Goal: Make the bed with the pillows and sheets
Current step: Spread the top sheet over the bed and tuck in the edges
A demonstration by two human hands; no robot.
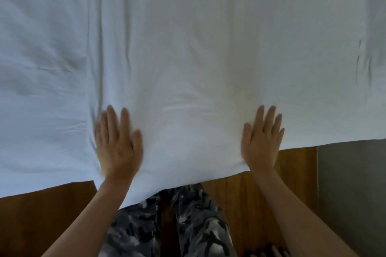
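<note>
Pillow (pixel 188 110) (white) lies flat under left hand (pixel 117 142) and right hand (pixel 261 142).

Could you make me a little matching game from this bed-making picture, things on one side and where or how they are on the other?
Things:
1. left hand
2. right hand
3. white sheet
4. wooden floor

Descriptions:
A. brown, below the bed's edge
B. spread over the bed, creased
C. flat on the sheet near a long fold, blurred
D. flat on the sheet beside its hanging edge

Pairs: 1-C, 2-D, 3-B, 4-A
</note>
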